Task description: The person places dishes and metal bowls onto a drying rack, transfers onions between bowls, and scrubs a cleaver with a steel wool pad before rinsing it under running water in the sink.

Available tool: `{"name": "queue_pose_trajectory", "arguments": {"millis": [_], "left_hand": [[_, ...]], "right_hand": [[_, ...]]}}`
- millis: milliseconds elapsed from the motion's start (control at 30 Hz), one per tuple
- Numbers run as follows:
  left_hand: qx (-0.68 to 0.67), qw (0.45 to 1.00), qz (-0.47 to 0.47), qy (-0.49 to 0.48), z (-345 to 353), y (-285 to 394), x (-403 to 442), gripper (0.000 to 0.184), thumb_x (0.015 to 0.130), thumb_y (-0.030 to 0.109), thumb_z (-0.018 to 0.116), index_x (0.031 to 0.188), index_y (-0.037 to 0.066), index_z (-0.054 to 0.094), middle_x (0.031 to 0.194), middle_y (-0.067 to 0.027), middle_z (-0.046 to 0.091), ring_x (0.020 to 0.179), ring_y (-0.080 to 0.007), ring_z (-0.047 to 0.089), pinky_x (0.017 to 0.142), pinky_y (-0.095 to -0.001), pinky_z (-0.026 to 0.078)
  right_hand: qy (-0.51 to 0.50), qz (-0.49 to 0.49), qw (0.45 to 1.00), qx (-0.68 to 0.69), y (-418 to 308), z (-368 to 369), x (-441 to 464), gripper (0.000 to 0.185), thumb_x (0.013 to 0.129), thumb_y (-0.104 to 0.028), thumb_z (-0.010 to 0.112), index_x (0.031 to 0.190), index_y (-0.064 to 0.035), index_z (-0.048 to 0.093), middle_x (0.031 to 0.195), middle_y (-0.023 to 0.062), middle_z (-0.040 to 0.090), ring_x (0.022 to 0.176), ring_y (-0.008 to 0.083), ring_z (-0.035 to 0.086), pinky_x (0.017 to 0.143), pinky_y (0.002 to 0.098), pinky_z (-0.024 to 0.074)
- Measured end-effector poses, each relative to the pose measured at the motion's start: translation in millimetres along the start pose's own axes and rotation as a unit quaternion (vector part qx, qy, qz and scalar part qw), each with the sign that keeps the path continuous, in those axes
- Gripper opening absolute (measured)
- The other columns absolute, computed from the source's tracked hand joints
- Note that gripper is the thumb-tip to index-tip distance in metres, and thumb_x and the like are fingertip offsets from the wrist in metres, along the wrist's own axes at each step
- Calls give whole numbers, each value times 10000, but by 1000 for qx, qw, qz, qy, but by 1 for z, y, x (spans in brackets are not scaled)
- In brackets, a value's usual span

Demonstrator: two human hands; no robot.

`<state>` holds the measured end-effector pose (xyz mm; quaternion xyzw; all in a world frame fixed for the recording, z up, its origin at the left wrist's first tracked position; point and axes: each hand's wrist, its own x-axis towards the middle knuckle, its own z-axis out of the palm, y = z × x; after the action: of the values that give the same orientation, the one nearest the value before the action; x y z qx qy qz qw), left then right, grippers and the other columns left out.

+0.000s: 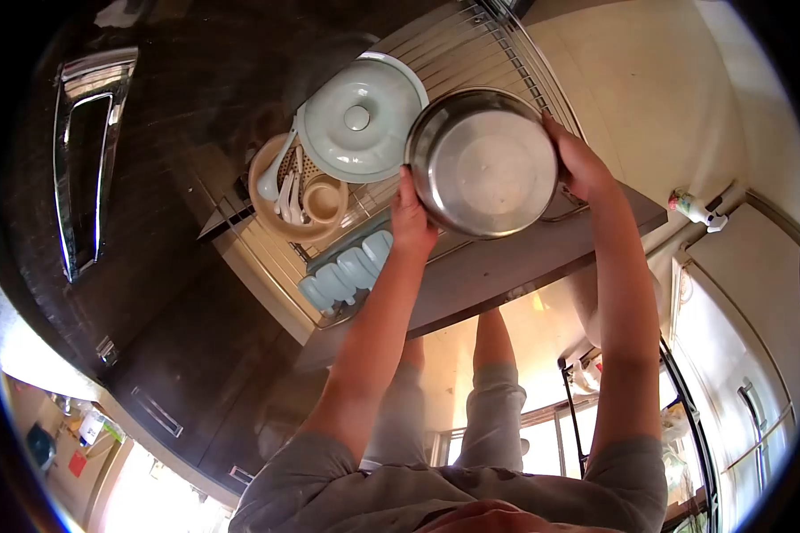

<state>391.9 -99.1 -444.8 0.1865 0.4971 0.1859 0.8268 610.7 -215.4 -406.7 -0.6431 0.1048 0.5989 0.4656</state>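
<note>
Biggest thing here's a pulled-out drawer (480, 274) with wire racking, and there's a steel bowl (486, 173) held up over its front edge. Then a pale blue lid (362, 118), a tan basket (304, 233) beside it, and some light blue molds (351, 268). Left hand (411, 218) grips the bowl's left side, right hand (580, 162) its right. Smallest: white spoons (286, 197) in the basket.

Strong fisheye curvature, black corners, blown-out glare at lower left, soft sheen on the metal bowl (487, 171)
</note>
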Motion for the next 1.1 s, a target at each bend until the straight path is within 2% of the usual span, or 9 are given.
{"name": "queue_pose_trajectory", "arguments": {"millis": [133, 167, 267, 367, 467, 767, 900, 1000, 1100], "left_hand": [[23, 1000, -14, 7, 19, -16, 15, 549, 854, 470, 493, 1201, 47, 441, 1197, -57, 500, 1062, -208, 489, 906, -359, 416], [25, 999, -28, 20, 20, -19, 18, 559, 847, 465, 510, 1207, 44, 437, 1199, -56, 500, 1049, -206, 494, 906, -353, 415], [49, 998, -32, 33, 21, -27, 20, 554, 859, 463, 491, 1211, 39, 433, 1212, -61, 488, 1069, -210, 479, 904, -353, 413], [61, 993, -80, 60, 23, -32, 25, 554, 885, 467, 433, 1224, 29, 421, 1239, -76, 465, 1105, -217, 453, 902, -350, 411], [96, 994, -36, 25, -4, -51, 56, 508, 917, 430, 364, 1223, 30, 424, 1222, -94, 469, 1092, -224, 456, 878, -346, 417], [230, 955, -78, 168, 22, -41, 69, 374, 922, 301, 338, 1202, 76, 443, 1164, -92, 481, 1026, -216, 468, 809, -322, 433], [276, 947, -63, 152, 13, -47, 75, 393, 910, 345, 370, 1205, 96, 444, 1185, -58, 465, 1054, -207, 446, 859, -392, 398], [253, 944, -136, 163, 19, -35, 67, 428, 897, 407, 392, 1224, 131, 420, 1214, -36, 436, 1087, -234, 418, 902, -491, 349], [229, 945, -180, 147, 7, -41, 77, 522, 862, 507, 417, 1259, 171, 372, 1261, -36, 385, 1121, -296, 382, 933, -571, 287]], "right_hand": [[73, 37, 995, 54, 6, -13, 20, 420, 920, -409, 330, 1090, -82, 531, 1012, 73, 599, 839, 158, 592, 710, 335, 499], [76, 24, 994, 75, 11, -15, 26, 371, 923, -320, 310, 1115, -71, 507, 1019, 89, 597, 884, 172, 587, 757, 356, 495], [14, 23, 993, 116, 28, -31, 44, 348, 909, -253, 308, 1133, -53, 483, 1011, 101, 595, 912, 190, 578, 791, 366, 487], [34, 23, 993, 112, 43, -43, 68, 342, 894, -262, 337, 1089, -47, 517, 996, 110, 596, 905, 205, 571, 786, 364, 476], [95, 55, 991, 74, 32, -34, 72, 360, 877, -313, 389, 1027, -28, 551, 1001, 132, 595, 874, 239, 561, 797, 361, 442], [98, -62, 991, 73, 48, -36, 105, 454, 893, -397, 405, 1025, 12, 551, 977, 150, 592, 840, 239, 559, 779, 370, 438], [153, -43, 987, 17, 54, -41, 113, 514, 895, -415, 393, 1087, 44, 521, 1014, 165, 581, 883, 249, 557, 784, 372, 444], [131, -3, 991, 33, 50, -36, 110, 552, 902, -465, 359, 1184, -8, 487, 1180, 119, 523, 1075, 204, 470, 948, 319, 327], [145, -40, 987, 56, 32, -17, 79, 602, 875, -467, 398, 1161, 57, 477, 1052, 189, 563, 965, 263, 542, 860, 369, 414]]}}
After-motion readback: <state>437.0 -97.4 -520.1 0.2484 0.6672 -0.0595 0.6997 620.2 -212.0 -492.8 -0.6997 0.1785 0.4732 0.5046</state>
